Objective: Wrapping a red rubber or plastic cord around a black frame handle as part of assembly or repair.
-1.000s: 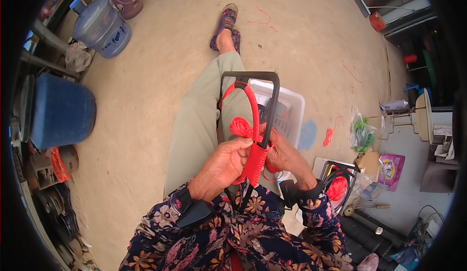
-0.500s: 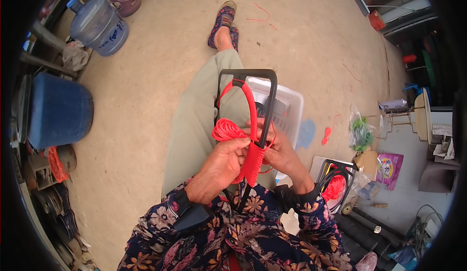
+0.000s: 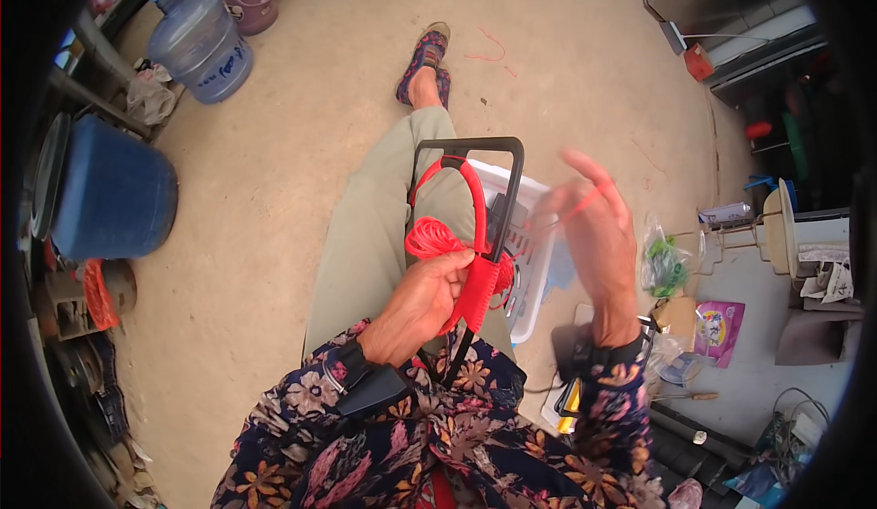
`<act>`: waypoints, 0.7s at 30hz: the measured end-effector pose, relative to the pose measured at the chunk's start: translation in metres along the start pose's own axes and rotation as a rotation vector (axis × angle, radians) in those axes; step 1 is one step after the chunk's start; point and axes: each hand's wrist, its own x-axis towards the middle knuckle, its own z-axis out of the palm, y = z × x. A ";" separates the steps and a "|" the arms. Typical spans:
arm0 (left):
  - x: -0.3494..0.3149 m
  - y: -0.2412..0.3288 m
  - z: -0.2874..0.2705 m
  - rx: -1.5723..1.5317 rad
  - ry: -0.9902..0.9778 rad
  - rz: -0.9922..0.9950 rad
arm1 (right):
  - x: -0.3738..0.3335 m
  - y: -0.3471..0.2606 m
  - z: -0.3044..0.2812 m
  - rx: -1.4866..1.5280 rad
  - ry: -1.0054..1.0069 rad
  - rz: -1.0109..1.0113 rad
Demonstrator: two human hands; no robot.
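A black rectangular frame (image 3: 519,180) rises from my lap. Red cord is wound closely around its near part, forming a red band (image 3: 480,291), and a red-wrapped loop (image 3: 479,203) curves inside it. My left hand (image 3: 423,301) pinches the wrapped part with thumb and fingers, beside a hank of red cord (image 3: 433,238). My right hand (image 3: 598,235) is raised right of the frame, blurred by motion, with a thin red strand across its fingers. More red cord (image 3: 505,274) bunches against the band's right side.
Beneath the frame's right side stands a white plastic basket (image 3: 539,276). A blue bin (image 3: 119,189) and a water jug (image 3: 203,47) stand at left. On the right floor lie a plastic bag with green contents (image 3: 665,267) and a purple packet (image 3: 719,331).
My right hand has left the band and swung up and right, drawing a red strand outward. My left hand keeps its pinch in nearly the same place.
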 end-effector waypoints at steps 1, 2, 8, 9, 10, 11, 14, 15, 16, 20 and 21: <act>-0.002 0.001 0.001 -0.002 -0.005 0.008 | 0.006 -0.019 0.013 -0.293 -0.128 0.065; -0.001 0.001 0.001 -0.023 0.016 0.000 | 0.013 -0.022 0.032 -0.507 -0.216 -0.048; 0.033 -0.019 -0.047 -0.039 -0.017 0.107 | 0.045 0.032 0.090 -1.485 -0.697 -0.531; 0.038 -0.020 -0.062 -0.066 -0.158 0.134 | 0.051 0.041 0.099 -1.673 -0.846 -0.302; 0.035 -0.018 -0.053 -0.069 -0.159 0.135 | 0.055 0.047 0.102 -1.850 -0.984 -0.044; 0.026 -0.013 -0.033 -0.070 -0.057 0.105 | 0.056 0.049 0.098 -1.852 -0.990 -0.046; 0.024 -0.014 -0.026 -0.062 0.049 0.084 | 0.050 0.053 0.078 -1.740 -0.939 -0.142; 0.026 -0.017 -0.030 -0.047 0.051 0.084 | 0.047 0.063 0.069 -1.684 -0.906 -0.180; 0.029 -0.019 -0.033 -0.050 0.047 0.082 | 0.046 0.063 0.068 -1.631 -0.871 -0.216; 0.030 -0.019 -0.032 -0.049 0.050 0.096 | 0.059 0.063 0.076 -1.761 -1.143 -0.044; 0.026 -0.016 -0.027 -0.047 0.051 0.029 | 0.056 0.059 0.076 -1.530 -0.884 -0.146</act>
